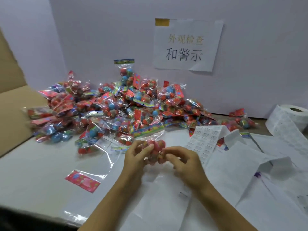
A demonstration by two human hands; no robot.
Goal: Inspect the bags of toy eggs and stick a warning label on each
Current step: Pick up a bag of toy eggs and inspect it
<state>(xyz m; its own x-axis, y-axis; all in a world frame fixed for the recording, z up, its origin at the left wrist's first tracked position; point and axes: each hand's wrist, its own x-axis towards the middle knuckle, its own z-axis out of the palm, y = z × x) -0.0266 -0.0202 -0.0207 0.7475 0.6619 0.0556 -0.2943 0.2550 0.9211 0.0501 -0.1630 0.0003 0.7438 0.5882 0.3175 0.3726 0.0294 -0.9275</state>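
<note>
A clear bag of red toy eggs [155, 148] is held just above the white table, between both hands. My left hand [136, 156] grips its left side with curled fingers. My right hand [181, 161] pinches its right side; blur hides whether a label is under the fingers. The bag's colourful header [148, 130] points up and back. A big pile of bagged eggs [116, 105] fills the table behind. A strip of warning labels [205, 139] lies just right of my hands, running from a label roll [288, 120] at the far right.
An empty clear bag with a red card [83, 180] lies flat at front left. Used white backing paper [250, 172] sprawls across the right side. A cardboard box flap [13, 100] stands at left. A paper sign [186, 45] hangs on the white back wall.
</note>
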